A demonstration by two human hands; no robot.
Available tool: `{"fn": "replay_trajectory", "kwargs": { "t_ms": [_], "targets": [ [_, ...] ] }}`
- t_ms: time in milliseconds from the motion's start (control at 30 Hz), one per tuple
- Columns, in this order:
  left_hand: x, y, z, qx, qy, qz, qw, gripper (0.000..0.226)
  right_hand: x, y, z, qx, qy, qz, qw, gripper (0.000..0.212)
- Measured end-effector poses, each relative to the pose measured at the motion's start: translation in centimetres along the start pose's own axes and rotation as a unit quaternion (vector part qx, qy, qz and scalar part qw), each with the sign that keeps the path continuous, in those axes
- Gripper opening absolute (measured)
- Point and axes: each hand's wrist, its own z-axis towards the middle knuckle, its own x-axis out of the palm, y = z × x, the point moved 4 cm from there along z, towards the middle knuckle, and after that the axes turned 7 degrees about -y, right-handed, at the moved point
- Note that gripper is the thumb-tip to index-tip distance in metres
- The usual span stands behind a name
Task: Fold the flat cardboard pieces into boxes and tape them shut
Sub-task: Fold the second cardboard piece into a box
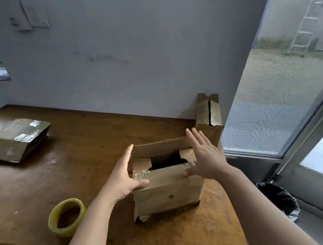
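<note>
Hands at the box [167, 193]: left hand [125, 174] lies flat against its left side, right hand [204, 155] flat against its right side. Fingers are straight on both, nothing is clasped, and each thumb rests on the near flap [168, 174].

Box stands upright on the wooden surface [77, 157], near the right end, with its top not yet closed. The far flap [160, 147] stands up, the two side flaps are folded inward, and a dark gap shows between them.

Yellow tape roll [66, 217] lies flat on the surface, left of the box and apart from it. Flattened cardboard [11, 139] lies at far left. A second box [208, 115] stands against the wall, just behind the first. A bin with a black liner [278, 199] sits on the floor at right.
</note>
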Motion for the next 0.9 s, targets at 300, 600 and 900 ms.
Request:
{"fn": "replay_trajectory", "kwargs": {
  "t_ms": [300,600,900],
  "targets": [
    [-0.1,1.6,-0.7,0.056,-0.046,0.009,0.997,0.039,0.9,2.5,-0.4,-0.092,0.006,0.057,0.994,0.04],
    [-0.7,4.0,-1.5,0.013,-0.139,0.012,0.99,0.043,4.1,5.9,-1.1,-0.141,-0.002,0.059,0.988,0.058],
    [-4.1,12.7,-6.4,-0.288,-0.157,0.34,0.881,0.045,5.1,8.2,-0.4,-0.141,-0.018,0.054,0.988,0.058]
  ]
}}
